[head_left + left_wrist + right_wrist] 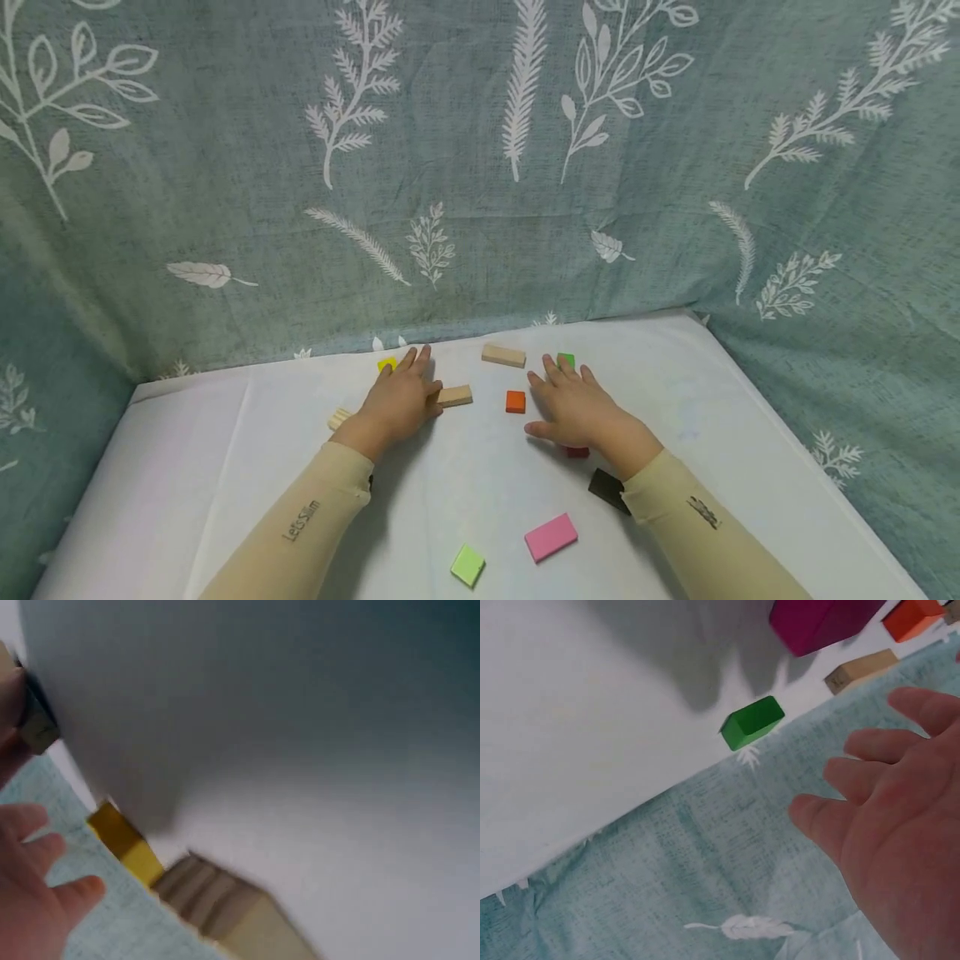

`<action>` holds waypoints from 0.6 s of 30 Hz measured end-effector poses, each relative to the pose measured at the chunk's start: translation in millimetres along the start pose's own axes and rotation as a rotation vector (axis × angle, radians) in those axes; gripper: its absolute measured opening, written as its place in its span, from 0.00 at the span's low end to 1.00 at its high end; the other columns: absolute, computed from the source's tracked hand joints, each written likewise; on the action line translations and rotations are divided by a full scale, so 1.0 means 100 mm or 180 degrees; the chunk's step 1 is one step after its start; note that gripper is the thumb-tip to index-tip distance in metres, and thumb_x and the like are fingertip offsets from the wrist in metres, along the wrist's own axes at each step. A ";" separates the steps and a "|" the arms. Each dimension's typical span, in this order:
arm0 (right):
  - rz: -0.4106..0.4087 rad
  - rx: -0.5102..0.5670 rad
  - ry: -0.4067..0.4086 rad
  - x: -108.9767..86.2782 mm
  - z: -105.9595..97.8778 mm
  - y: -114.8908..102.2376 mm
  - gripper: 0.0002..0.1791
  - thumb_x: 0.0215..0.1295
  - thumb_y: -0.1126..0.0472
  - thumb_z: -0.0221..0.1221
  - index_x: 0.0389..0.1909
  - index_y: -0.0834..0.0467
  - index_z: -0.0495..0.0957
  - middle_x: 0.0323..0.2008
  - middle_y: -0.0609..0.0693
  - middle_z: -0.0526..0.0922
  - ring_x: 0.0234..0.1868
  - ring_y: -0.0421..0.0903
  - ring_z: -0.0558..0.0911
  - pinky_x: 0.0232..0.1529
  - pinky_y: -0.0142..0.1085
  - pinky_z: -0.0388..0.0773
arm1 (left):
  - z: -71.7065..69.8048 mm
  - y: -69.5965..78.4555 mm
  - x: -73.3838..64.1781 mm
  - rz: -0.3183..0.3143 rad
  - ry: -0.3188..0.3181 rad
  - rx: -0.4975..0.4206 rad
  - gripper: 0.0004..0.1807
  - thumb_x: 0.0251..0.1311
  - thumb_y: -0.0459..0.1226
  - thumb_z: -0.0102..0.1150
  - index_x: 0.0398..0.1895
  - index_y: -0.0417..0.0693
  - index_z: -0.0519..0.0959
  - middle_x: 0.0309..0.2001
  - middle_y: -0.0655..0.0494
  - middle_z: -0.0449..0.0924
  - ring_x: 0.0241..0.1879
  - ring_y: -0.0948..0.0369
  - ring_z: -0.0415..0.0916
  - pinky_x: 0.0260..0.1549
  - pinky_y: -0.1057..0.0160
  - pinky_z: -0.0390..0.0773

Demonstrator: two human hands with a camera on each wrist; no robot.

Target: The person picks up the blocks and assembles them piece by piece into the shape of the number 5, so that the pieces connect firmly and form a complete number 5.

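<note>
My left hand (399, 402) is over the left part of the white table, fingers spread. Its thumb side is right at a plain wooden block (454, 396), and the fingertips reach beside a yellow block (387, 364). In the left wrist view, the thumb overlaps a block's end (39, 729) at the upper left. A ridged wooden block (214, 896) lies close to the yellow one. My right hand (581, 412) hovers with splayed fingers and holds nothing. Near it are a green block (754, 724), an orange block (515, 402) and a dark red block (577, 452), partly covered by the hand.
Another wooden block (503, 356) lies near the table's back edge. Closer to the front are a pink block (551, 537), a light green block (468, 567) and a black block (609, 490) by the right sleeve. A leaf-patterned green cloth (480, 250) hangs behind the table.
</note>
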State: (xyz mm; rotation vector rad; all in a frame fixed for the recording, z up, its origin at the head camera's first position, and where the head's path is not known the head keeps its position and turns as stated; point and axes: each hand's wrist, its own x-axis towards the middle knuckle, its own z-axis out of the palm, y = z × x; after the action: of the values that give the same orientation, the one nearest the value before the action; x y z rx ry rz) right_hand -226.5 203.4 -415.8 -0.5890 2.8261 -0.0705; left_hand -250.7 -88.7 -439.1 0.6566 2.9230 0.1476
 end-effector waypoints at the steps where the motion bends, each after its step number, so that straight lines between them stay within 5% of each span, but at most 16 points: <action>1: 0.0004 0.0002 -0.0005 0.02 -0.01 0.01 0.48 0.67 0.35 0.60 0.79 0.55 0.56 0.80 0.63 0.47 0.81 0.64 0.45 0.76 0.63 0.46 | 0.00 0.00 0.03 0.0012 0.0028 -0.0027 0.11 0.66 0.49 0.64 0.44 0.54 0.85 0.82 0.42 0.42 0.80 0.41 0.42 0.70 0.31 0.56; 4: 0.0036 0.0018 -0.0019 0.09 -0.04 0.03 0.47 0.67 0.37 0.60 0.79 0.55 0.57 0.80 0.63 0.47 0.81 0.63 0.45 0.77 0.63 0.45 | -0.02 0.02 0.15 0.0042 0.0125 -0.0150 0.12 0.63 0.48 0.67 0.24 0.57 0.79 0.82 0.44 0.43 0.80 0.41 0.45 0.70 0.31 0.57; 7: 0.0071 0.0041 -0.0034 0.14 -0.09 0.03 0.47 0.67 0.37 0.61 0.79 0.55 0.56 0.81 0.63 0.46 0.81 0.63 0.45 0.77 0.63 0.45 | -0.05 0.08 0.28 0.0041 0.0127 -0.0246 0.16 0.63 0.47 0.67 0.20 0.59 0.75 0.82 0.43 0.44 0.79 0.41 0.46 0.68 0.31 0.59; 15: 0.0046 -0.0052 -0.0142 0.38 -0.07 -0.02 0.40 0.74 0.38 0.52 0.80 0.51 0.55 0.82 0.56 0.45 0.82 0.58 0.44 0.77 0.62 0.43 | -0.03 0.25 0.54 -0.0165 0.0063 -0.0150 0.11 0.66 0.47 0.66 0.27 0.56 0.79 0.81 0.39 0.45 0.78 0.41 0.51 0.66 0.32 0.64; 18: 0.0042 -0.0130 -0.0221 0.48 -0.03 -0.04 0.38 0.77 0.38 0.46 0.81 0.50 0.52 0.82 0.50 0.45 0.82 0.55 0.44 0.78 0.62 0.42 | -0.02 0.28 0.53 -0.0264 0.0054 -0.0166 0.17 0.63 0.50 0.67 0.49 0.52 0.83 0.81 0.38 0.44 0.78 0.41 0.53 0.66 0.33 0.66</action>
State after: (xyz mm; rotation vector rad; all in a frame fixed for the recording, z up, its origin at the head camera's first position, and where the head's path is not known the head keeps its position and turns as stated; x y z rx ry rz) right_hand -268.1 180.9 -423.6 -0.5704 2.7699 0.0100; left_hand -286.2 -40.7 -439.8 0.5278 2.9456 0.2206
